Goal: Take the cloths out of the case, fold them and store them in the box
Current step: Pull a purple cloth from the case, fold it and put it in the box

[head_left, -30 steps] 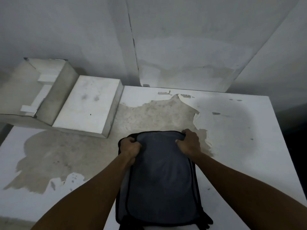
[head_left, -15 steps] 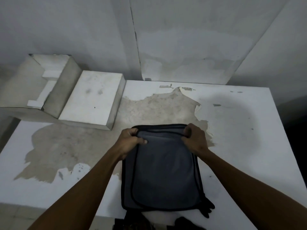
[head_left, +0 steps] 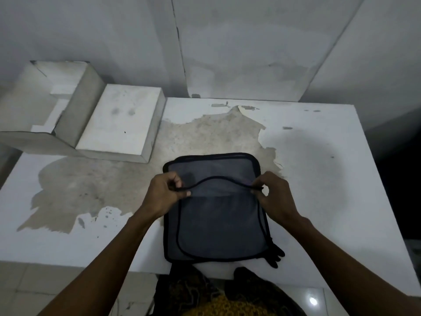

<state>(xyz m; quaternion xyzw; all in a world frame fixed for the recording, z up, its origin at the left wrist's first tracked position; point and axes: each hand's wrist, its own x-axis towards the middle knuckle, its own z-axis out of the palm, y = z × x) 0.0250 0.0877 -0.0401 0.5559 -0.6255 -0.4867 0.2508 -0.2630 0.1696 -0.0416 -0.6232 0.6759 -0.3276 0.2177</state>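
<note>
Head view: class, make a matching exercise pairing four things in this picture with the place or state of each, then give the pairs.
Things:
1. case
2. box
3. lid
4. left hand

Places or states:
A. open, at the table's far left
B. flat beside the box
C. pinching the flap's edge
D. on the table's near edge, flap lifted

Pairs: 1-D, 2-A, 3-B, 4-C

Case [head_left: 214, 226]: soft dark grey cloth, matt, its lid panel thin and partly see-through like mesh, edged in black cord-like piping. Table [head_left: 319, 179]: white painted top, matt, paint flaked away over a wide patch to a rough, speckled beige layer beneath. Box [head_left: 45, 99] and its lid [head_left: 123, 124]: white board, matt, smudged grey. Wall: dull, stained, peeling paint. Floor: glossy tile.
</note>
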